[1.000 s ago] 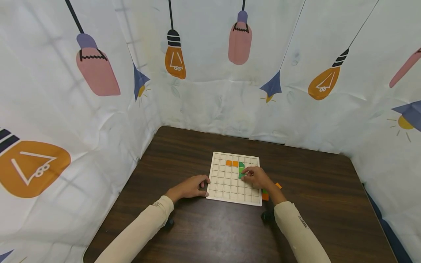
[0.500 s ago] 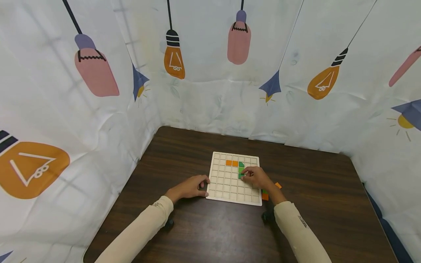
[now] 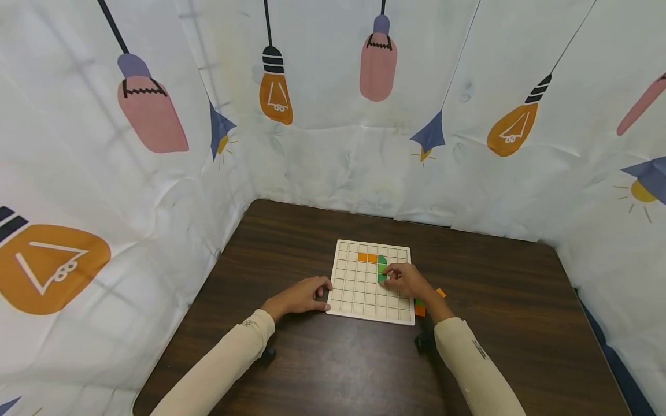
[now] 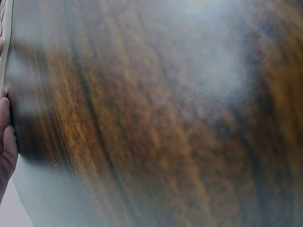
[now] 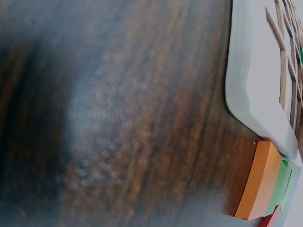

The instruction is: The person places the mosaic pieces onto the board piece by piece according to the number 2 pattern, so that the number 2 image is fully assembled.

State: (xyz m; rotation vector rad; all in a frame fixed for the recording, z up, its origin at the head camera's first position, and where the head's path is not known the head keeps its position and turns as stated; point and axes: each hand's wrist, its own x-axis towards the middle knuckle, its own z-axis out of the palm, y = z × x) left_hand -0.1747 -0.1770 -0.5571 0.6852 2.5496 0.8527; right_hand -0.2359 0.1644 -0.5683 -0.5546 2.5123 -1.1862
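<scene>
A cream gridded board (image 3: 354, 300) lies on the table. My left hand (image 3: 302, 296) touches its left edge, thumb and fingers spread apart; in the left wrist view only fingertips (image 4: 5, 146) show at the border. My right hand (image 3: 408, 280) reaches over the board's right side, thumb and forefinger pinching a dark green tile (image 3: 382, 278) set in the grid. Just above that tile sits a light green tile (image 3: 382, 268), then a green tile with a rounded corner (image 3: 382, 260). Two orange square tiles (image 3: 367, 258) continue the row leftward.
Beside the board's right edge, partly hidden by the right forearm, lie loose pieces: an orange block (image 5: 259, 182), a green one (image 5: 279, 189) and a red one (image 5: 270, 217). Another orange piece (image 3: 440, 292) shows past the forearm. A patterned white curtain (image 3: 333, 162) surrounds the dark wooden table (image 3: 291, 237).
</scene>
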